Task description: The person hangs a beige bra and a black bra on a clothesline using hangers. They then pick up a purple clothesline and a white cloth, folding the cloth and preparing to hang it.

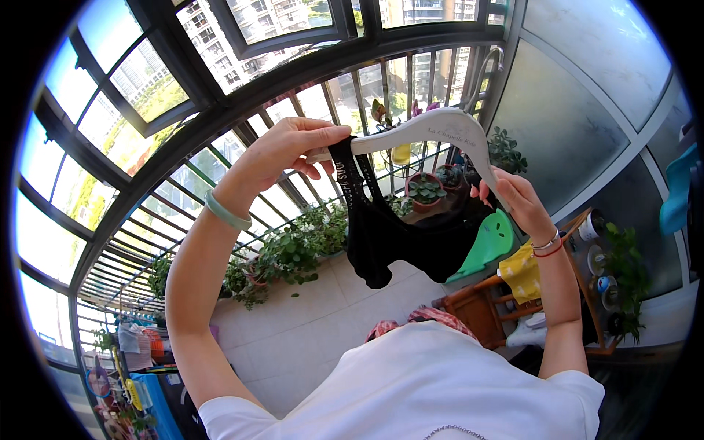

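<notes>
I see the white hanger (pixel 433 128) held up sideways, my left hand (pixel 282 150) pinching its left end by the black top's (pixel 392 231) strap, my right hand (pixel 517 194) gripping its right end.

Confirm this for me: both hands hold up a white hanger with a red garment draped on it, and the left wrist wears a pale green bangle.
Not quite. In the head view the garment on the white hanger is black, not red. The rest stands: the left hand and right hand hold the hanger up, and a pale green bangle sits on the left wrist.
</notes>
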Demonstrator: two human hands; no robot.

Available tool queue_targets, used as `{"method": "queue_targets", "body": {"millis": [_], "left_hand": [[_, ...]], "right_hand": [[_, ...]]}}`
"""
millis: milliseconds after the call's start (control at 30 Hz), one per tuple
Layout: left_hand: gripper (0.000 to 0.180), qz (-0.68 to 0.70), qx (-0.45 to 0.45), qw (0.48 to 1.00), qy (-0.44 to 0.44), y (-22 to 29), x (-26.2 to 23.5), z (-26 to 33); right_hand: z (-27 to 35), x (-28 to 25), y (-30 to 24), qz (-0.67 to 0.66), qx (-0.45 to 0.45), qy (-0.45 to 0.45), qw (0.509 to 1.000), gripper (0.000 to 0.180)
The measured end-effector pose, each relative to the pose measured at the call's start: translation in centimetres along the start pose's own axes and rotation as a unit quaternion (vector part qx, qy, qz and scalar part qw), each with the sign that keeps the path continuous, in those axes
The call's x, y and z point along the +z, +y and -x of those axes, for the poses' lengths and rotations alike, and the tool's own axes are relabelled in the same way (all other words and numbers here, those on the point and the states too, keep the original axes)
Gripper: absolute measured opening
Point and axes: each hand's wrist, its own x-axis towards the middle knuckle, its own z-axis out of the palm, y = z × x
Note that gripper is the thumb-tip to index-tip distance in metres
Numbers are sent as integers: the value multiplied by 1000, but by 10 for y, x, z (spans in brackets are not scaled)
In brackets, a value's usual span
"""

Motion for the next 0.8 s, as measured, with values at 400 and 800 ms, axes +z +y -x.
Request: {"method": "queue_targets", "body": {"millis": [400, 800], "left_hand": [[48, 71, 27, 997, 28, 5, 2, 8], [26, -153, 240, 949, 133, 0, 36, 0]], "right_hand": [[12, -1, -2, -44, -5, 28, 999, 43], [2, -6, -15, -107, 3, 97, 989, 43]]}}
